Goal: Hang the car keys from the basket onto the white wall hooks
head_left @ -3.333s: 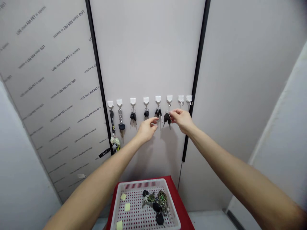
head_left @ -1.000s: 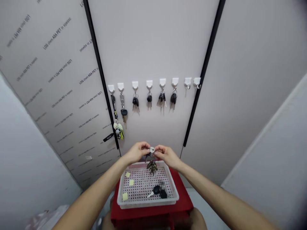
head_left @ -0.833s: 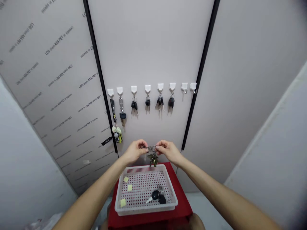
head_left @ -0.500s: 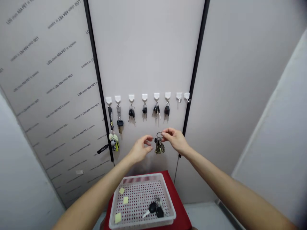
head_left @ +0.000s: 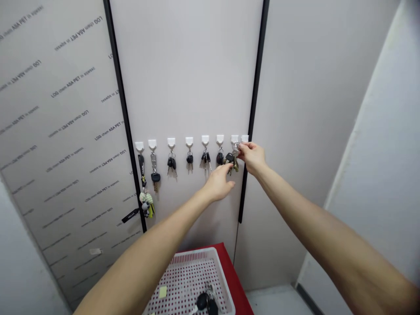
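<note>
A row of white wall hooks point(head_left: 188, 141) runs across the pale panel, most with dark key bunches hanging from them. My right hand point(head_left: 253, 156) is pinched on the ring of a brass key bunch point(head_left: 233, 160) and holds it up at the second hook from the right point(head_left: 234, 139). My left hand point(head_left: 218, 183) is just below, fingers loosely spread, its fingertips touching the hanging keys. The far-right hook point(head_left: 244, 138) is partly hidden by my right hand.
A white perforated basket point(head_left: 183, 280) sits on a red stand point(head_left: 235, 284) below, holding a black key set point(head_left: 204, 302) and a yellow sticky note point(head_left: 163, 292). A black vertical strip point(head_left: 251, 113) runs beside the hooks. A plush keychain point(head_left: 146, 202) hangs at the far left.
My hands lifted the brass key bunch out of the basket. The right hand carried it up and right to the hook row, and the left hand let go and followed below.
</note>
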Action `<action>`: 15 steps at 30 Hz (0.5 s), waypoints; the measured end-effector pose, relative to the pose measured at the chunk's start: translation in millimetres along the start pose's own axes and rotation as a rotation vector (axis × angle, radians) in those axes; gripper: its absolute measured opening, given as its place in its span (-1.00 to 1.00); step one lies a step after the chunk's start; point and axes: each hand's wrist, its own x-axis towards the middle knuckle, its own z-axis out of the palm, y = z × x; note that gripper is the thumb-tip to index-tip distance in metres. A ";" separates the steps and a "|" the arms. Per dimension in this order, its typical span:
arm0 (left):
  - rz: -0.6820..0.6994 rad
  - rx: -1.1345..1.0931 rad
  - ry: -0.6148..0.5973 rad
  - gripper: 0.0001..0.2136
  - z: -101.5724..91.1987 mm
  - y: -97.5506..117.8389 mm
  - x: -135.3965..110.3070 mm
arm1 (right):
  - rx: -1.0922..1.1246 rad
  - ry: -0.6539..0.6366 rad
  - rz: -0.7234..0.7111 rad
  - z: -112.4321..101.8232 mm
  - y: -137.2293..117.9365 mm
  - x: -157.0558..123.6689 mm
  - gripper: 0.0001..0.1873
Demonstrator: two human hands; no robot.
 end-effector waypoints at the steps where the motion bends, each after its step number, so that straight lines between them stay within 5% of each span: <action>1: -0.001 0.000 -0.008 -0.53 0.5 0.2 0.1 | -0.006 0.015 0.006 0.2 0.7 5.5 -0.94; 15: -0.081 -0.012 -0.033 -0.58 4.0 -20.8 -24.9 | -0.155 0.098 0.083 -4.2 29.9 21.5 -0.95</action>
